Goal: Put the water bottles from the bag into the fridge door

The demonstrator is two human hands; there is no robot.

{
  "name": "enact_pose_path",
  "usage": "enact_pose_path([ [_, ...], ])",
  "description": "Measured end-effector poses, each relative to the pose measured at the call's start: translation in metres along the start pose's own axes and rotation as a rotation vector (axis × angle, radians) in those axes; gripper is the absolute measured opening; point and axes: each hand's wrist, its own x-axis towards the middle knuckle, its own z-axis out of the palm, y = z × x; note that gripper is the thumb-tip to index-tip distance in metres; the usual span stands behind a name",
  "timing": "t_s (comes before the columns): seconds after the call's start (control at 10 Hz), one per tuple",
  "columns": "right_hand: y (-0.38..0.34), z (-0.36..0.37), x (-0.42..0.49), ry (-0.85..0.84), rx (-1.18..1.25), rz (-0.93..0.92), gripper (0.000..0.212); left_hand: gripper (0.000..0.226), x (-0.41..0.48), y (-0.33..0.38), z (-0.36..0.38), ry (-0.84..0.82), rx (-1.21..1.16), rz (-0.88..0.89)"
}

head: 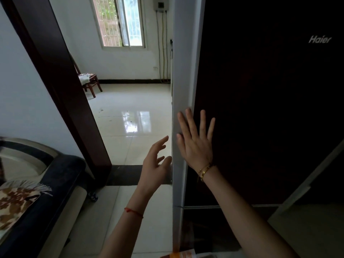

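The dark fridge door [260,108] with a white side edge fills the right half of the head view; it looks closed. My right hand [195,138] lies flat against the door's front near its left edge, fingers spread, holding nothing. My left hand [154,164] hovers just left of the white edge, fingers apart and empty, its fingertips close to the edge. No water bottle or bag is clearly in view; an orange and white object [182,255] shows at the bottom edge.
A dark wooden door frame [61,86] stands to the left. A dark sofa [46,192] with a patterned cushion sits bottom left. Beyond the doorway lie a glossy tiled floor [130,118], a wooden chair [89,81] and a window [121,21].
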Motion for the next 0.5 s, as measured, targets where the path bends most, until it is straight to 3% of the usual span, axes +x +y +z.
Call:
enact_pose_path([
  [0.3, 0.005, -0.044, -0.004, -0.212, 0.064, -0.046, 0.064, 0.055, -0.033, 0.009, -0.017, 0.031, 0.029, 0.053],
  [0.5, -0.007, -0.087, -0.027, -0.257, 0.443, 0.178, 0.058, 0.058, -0.063, 0.024, -0.036, 0.049, 0.122, 0.148],
])
